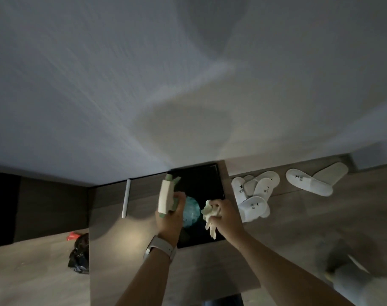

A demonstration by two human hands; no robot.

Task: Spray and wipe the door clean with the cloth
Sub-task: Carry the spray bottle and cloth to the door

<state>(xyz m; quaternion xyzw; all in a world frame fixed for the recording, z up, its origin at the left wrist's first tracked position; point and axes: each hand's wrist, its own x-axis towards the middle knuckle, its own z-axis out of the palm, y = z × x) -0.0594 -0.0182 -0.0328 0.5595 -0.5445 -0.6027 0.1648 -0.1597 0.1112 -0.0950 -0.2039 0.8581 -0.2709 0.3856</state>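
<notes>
While the left hand [169, 214] grips the spray bottle [166, 196] and the right hand [224, 214] bunches the cloth [208, 215], spraying the door [144, 96] seems next.

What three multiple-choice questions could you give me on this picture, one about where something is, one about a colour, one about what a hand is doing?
1. Where do the white slippers lie?
A. On the floor, right of the hands
B. On a shelf
C. Left of the black bag

2. What colour is the crumpled plastic bag on the floor at the left?
A. White
B. Black
C. Yellow

3. What is the right hand doing?
A. Hanging open
B. Gripping the pale crumpled cloth
C. Pressing a slipper

Answers: 1 A, they sit on the wooden floor at the right. 2 B, the bag is dark and shiny. 3 B, its fingers curl round the cloth, while the left hand holds the white and green spray bottle.
</notes>
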